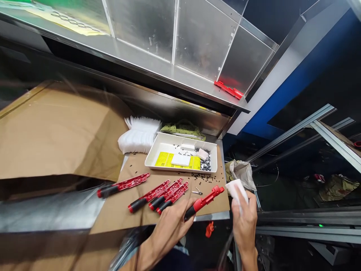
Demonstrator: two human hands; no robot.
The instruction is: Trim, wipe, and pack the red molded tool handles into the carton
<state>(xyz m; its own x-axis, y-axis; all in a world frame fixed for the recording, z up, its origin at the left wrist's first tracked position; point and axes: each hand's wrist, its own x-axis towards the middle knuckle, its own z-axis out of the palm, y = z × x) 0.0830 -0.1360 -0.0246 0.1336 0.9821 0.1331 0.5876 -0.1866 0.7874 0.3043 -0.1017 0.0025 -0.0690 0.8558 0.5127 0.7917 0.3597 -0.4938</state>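
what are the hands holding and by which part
The left hand grips a red-and-black plastic tool by its black handle end. The right hand holds a white block by its lower end.

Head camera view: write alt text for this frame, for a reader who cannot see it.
A person's left hand grips a red-and-black plastic handle, and the right hand holds a white piece. Four similar handles lie on brown paper beside a white tray of small black parts.
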